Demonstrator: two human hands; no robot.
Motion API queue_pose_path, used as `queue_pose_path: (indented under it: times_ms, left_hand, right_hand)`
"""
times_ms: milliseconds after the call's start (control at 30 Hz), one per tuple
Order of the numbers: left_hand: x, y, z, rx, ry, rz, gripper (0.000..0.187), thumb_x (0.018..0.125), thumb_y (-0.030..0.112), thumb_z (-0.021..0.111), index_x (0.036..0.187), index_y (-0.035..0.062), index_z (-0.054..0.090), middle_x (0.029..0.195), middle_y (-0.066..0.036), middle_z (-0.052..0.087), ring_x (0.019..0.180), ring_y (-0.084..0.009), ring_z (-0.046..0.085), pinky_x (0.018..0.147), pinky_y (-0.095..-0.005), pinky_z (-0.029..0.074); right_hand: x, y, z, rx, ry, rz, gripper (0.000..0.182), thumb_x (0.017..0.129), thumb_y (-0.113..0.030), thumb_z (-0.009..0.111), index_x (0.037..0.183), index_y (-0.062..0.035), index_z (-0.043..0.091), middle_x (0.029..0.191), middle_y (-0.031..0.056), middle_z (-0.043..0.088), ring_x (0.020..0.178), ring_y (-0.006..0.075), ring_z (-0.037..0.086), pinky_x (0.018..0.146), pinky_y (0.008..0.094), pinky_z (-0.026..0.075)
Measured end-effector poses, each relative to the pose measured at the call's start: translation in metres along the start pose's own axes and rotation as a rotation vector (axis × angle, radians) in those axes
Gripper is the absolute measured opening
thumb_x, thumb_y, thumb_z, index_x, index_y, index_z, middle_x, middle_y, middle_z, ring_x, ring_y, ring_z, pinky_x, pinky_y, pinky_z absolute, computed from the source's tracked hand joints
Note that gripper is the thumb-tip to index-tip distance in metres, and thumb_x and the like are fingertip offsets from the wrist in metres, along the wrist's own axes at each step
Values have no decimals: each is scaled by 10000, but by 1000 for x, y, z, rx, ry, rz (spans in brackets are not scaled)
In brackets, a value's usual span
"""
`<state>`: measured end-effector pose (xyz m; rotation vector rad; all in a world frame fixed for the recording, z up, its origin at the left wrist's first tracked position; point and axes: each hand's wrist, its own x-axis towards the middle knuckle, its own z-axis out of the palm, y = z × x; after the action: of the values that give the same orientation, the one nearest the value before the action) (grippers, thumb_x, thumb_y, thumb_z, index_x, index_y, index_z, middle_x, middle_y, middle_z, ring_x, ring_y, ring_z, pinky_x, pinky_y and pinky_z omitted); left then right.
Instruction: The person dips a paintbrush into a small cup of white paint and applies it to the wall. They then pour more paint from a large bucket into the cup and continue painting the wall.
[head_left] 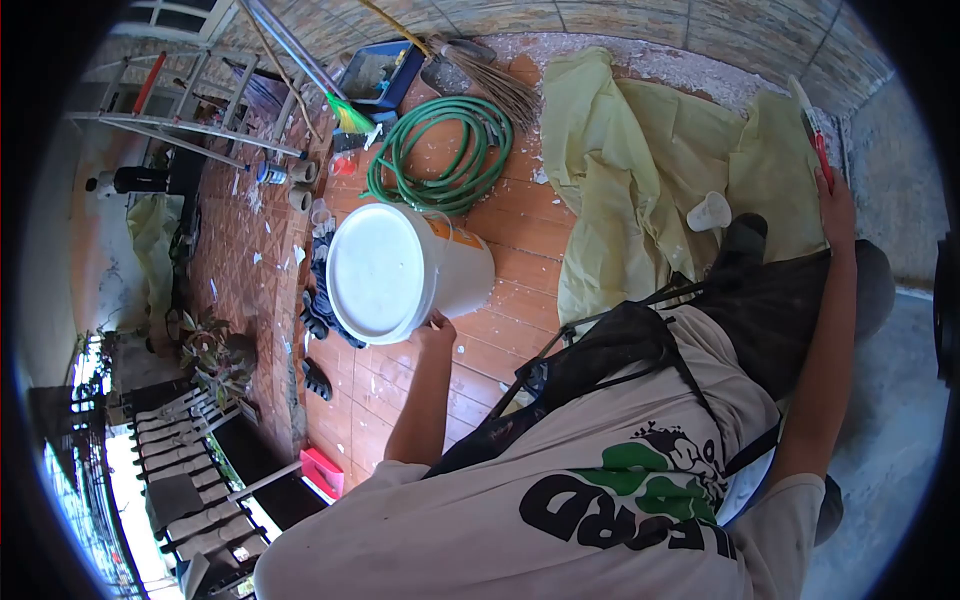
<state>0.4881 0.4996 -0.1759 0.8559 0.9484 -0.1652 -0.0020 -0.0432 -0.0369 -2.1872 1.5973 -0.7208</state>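
A large white bucket (465,268) with its white lid (376,272) on stands on the tiled floor, appearing tilted in this turned view. My left hand (434,330) is at its near side, fingers closed at the edge just below the lid. Over by the wall, my right hand (837,205) is wrapped round the red handle of a putty knife (818,140), whose pale blade points to the wall. A yellowish sheet (640,190) covers the floor close to my feet, and a white plastic cup (709,212) lies on it.
A coiled green hose (400,160) lies beyond the bucket, near a straw broom (490,85) and a blue tray (382,75). A metal ladder (190,125) is at the upper left. White flakes litter the floor along the tiled wall (640,20).
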Motion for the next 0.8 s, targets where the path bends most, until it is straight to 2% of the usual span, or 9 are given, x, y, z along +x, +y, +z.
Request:
queue_pose_path:
  times_ms: [167, 233, 367, 433, 567, 600, 667, 700, 800]
  left_hand:
    - [-40, -28, -22, -51, -56, 6, 359, 912, 339, 451, 1048, 16, 527, 1027, -113, 538, 871, -263, 574, 687, -358, 584]
    - [-36, -28, -53, 320, -237, 74, 470, 927, 432, 386, 1143, 20, 452, 1121, -137, 480, 962, -315, 540, 788, -447, 561]
    - [33, 47, -95, 230, 114, 154, 517, 913, 506, 291, 1099, 53, 458, 1158, -106, 487, 1040, -276, 488, 745, -363, 508]
    - [32, 93, -80, 265, 40, 232, 557, 912, 539, 264, 1168, 82, 451, 1207, -84, 473, 1092, -259, 467, 772, -368, 460]
    - [37, 156, -33, 486, -79, 360, 641, 904, 578, 261, 1310, 98, 387, 1339, -81, 409, 1169, -243, 436, 973, -446, 350]
    - [41, 161, -20, 476, -82, 352, 641, 904, 578, 261, 1310, 98, 387, 1339, -81, 409, 1169, -243, 436, 973, -446, 350]
    - [48, 163, 1, 377, -482, 204, 683, 903, 575, 269, 1370, 80, 325, 1403, -95, 357, 1220, -285, 409, 1029, -464, 329]
    - [49, 159, 11, 360, -589, 164, 684, 903, 574, 269, 1372, 79, 321, 1404, -96, 356, 1221, -286, 408, 1031, -465, 327]
    - [46, 145, 17, 402, -571, 208, 688, 903, 573, 266, 1378, 77, 311, 1406, -100, 353, 1225, -292, 406, 1036, -467, 323]
  right_hand:
    - [0, 9, -2, 12, -20, -5, 386, 932, -374, 470, 1050, -16, 552, 854, 241, 578, 815, 396, 560, 730, 420, 420]
    - [-3, 10, -1, 48, 40, -28, 373, 931, -361, 475, 1039, -12, 554, 817, 238, 571, 781, 385, 561, 716, 419, 418]
    - [-5, 17, -7, 46, 40, 1, 367, 934, -343, 477, 1022, 5, 554, 789, 225, 558, 737, 358, 548, 694, 400, 415]
    - [-8, 11, -7, 53, 32, -15, 368, 935, -338, 476, 1017, 12, 553, 782, 223, 554, 729, 351, 544, 689, 393, 414]
    - [-5, 10, -5, 97, 30, -63, 362, 934, -326, 482, 1009, 22, 549, 765, 218, 548, 705, 335, 533, 675, 385, 411]
    - [-4, 13, -4, 59, 29, -85, 358, 934, -323, 484, 1008, 22, 549, 772, 218, 552, 708, 330, 536, 677, 382, 412]
    - [-5, 13, -5, 50, 31, -69, 357, 933, -322, 487, 1008, 22, 549, 787, 219, 557, 719, 329, 540, 683, 378, 413]
    - [-6, 11, -6, 46, 23, -43, 356, 932, -322, 490, 1008, 21, 550, 803, 220, 563, 729, 328, 545, 688, 374, 414]
    - [-1, 9, -10, 10, -86, 55, 368, 929, -341, 488, 1013, 12, 553, 827, 226, 570, 755, 348, 552, 700, 375, 415]
